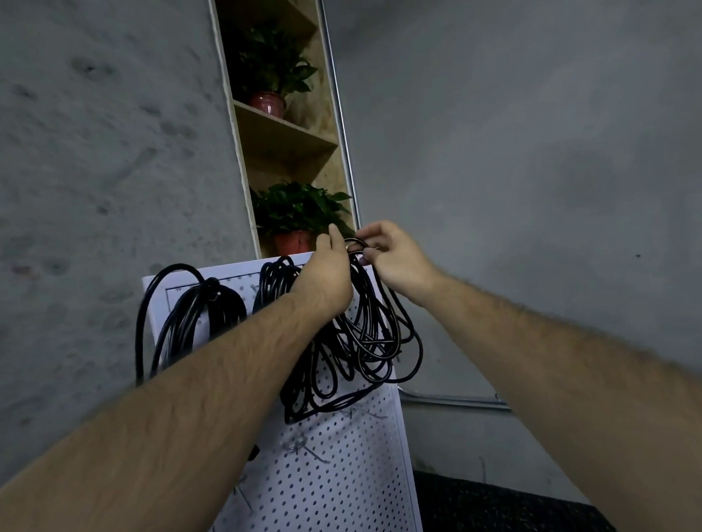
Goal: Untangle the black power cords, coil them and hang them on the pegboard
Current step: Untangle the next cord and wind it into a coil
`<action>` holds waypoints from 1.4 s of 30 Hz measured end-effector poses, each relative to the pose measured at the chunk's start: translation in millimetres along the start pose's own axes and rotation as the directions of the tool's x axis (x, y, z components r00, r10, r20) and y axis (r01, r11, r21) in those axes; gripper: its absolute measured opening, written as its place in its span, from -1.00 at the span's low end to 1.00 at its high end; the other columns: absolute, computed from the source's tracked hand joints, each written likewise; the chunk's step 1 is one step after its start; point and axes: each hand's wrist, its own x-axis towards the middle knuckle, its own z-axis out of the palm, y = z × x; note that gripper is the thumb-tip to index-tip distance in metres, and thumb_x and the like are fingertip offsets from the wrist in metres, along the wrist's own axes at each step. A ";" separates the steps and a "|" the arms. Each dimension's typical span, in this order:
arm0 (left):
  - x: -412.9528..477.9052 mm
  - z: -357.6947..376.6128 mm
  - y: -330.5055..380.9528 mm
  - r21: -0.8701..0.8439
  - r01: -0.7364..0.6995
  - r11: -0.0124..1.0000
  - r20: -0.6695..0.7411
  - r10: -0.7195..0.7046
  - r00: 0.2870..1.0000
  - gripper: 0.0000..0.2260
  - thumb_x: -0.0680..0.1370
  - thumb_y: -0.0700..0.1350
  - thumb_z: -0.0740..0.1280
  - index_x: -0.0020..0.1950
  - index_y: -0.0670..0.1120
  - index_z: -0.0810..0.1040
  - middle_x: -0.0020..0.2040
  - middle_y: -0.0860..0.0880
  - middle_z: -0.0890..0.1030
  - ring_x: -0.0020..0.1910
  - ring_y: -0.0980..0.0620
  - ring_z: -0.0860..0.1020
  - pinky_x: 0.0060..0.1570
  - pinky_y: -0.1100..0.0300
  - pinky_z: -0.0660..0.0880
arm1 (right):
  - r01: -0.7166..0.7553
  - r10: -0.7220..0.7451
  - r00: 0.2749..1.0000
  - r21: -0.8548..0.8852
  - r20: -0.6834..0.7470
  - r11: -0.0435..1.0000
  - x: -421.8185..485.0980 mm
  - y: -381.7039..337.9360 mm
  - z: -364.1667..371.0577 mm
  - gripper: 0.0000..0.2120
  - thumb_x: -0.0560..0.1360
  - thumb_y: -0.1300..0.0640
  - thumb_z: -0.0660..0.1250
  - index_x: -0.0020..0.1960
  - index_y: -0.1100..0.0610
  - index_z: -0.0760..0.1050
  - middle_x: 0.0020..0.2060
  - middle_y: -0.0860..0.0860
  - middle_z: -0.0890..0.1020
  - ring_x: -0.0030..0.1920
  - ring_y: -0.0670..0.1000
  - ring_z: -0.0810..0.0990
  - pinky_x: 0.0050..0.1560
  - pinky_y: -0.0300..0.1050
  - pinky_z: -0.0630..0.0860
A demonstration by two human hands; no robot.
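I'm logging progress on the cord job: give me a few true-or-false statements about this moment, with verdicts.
1. The left hand and right hand both hold a cord coil at the pegboard's top right corner. True.
2. The pegboard is black. False: it is white.
3. A second coil hangs on the board's left side. True.
4. The shelf behind holds books. False: it holds potted plants.

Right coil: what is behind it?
Behind the right coil the pegboard shows between loops. The left hand and right hand hold its top, covering any hook there.
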 end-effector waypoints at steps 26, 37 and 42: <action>-71.3 39.3 -1.5 0.491 -0.109 0.864 -0.001 0.125 0.992 -0.36 0.66 -0.12 0.08 0.64 -0.26 -0.15 0.66 -0.25 -0.19 0.64 -0.22 -0.19 0.59 -0.09 -0.25 | 0.352 -0.372 0.913 -0.788 0.169 0.506 -86.9 46.0 1.0 -0.59 0.62 0.14 0.23 0.46 0.11 0.46 0.37 0.05 0.53 0.32 0.14 0.43 0.26 0.13 0.46; -253.7 157.0 -5.2 -0.093 -0.462 0.882 -0.152 0.446 0.882 -0.61 0.60 -0.09 0.17 0.26 -0.29 0.60 0.18 -0.23 0.64 0.11 -0.21 0.61 0.09 -0.05 0.57 | 0.225 -0.062 0.972 -0.830 0.226 0.511 -283.8 134.3 -17.6 -0.66 0.58 0.07 0.18 0.25 0.18 0.56 0.06 0.14 0.65 0.06 0.23 0.59 0.03 0.11 0.54; -388.9 268.9 -13.2 -0.229 -0.287 0.930 0.265 0.343 0.901 -0.54 0.59 0.02 0.12 0.33 -0.19 0.59 0.23 -0.18 0.63 0.15 -0.22 0.61 0.09 -0.11 0.59 | 0.124 0.304 0.890 -0.821 0.340 0.557 -438.4 225.9 2.8 -0.60 0.52 0.03 0.19 0.24 0.19 0.57 -0.04 0.15 0.63 -0.07 0.26 0.60 -0.15 0.11 0.56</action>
